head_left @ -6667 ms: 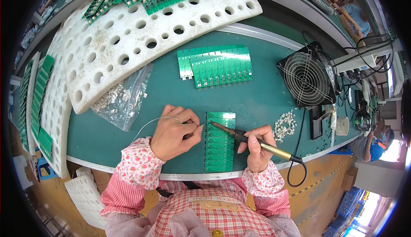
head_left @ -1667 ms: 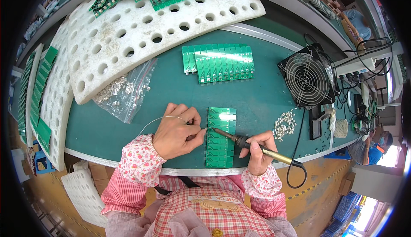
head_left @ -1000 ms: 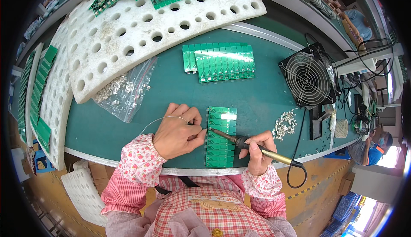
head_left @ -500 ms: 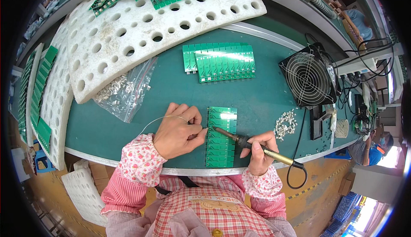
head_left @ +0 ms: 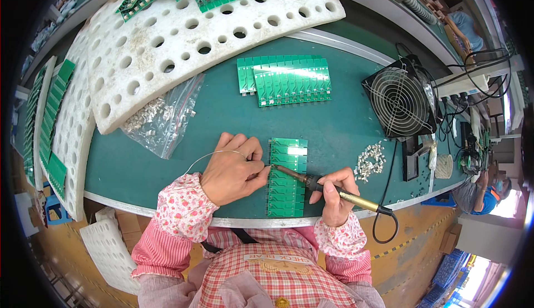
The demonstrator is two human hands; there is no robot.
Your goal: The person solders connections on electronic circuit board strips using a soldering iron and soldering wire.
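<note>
A green circuit-board panel [head_left: 287, 178] lay on the green bench mat [head_left: 334, 124]. At its left edge, solder wire [head_left: 214, 154] was pinched by the left hand [head_left: 232, 170]; the soldering iron [head_left: 328, 188], gripped by the right hand [head_left: 335, 197], touched there. Soldering seemed underway; the adjacent pin would need steady feeding.

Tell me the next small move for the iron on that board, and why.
Probably slide the iron tip one pad down the board's left edge. The right hand has the tip at an upper pad there, the left hand feeds solder wire to that spot, and the row continues below.
</note>
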